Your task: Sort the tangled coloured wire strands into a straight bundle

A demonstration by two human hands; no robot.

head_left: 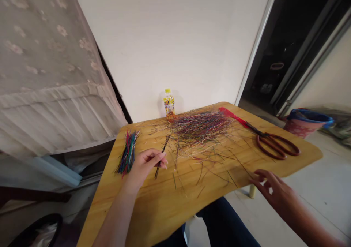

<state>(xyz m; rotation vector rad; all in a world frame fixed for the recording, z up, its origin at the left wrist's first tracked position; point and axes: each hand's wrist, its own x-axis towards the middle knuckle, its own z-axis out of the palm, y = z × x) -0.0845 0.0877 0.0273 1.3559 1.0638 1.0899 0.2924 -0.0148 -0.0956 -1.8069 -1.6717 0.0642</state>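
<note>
My left hand (146, 163) rests on the wooden table (164, 203) with its fingers pinched round a thin bundle of dark sticks (162, 155). To its left lies a neat bunch of coloured sticks (127, 153). A loose heap of thin coloured sticks (201, 127) spreads over the far middle of the table, and stray ones trail towards me. My right hand (271, 188) hovers at the table's near right edge, fingers curled and apart, holding nothing. Red-handled scissors (271, 141) lie beyond it.
A small yellow-capped bottle (169, 105) stands at the table's far edge by the white wall. A red comb (232, 116) lies near the scissors' tips. A pink bucket with a blue rim (307, 122) sits on the floor at right. A draped bed fills the left.
</note>
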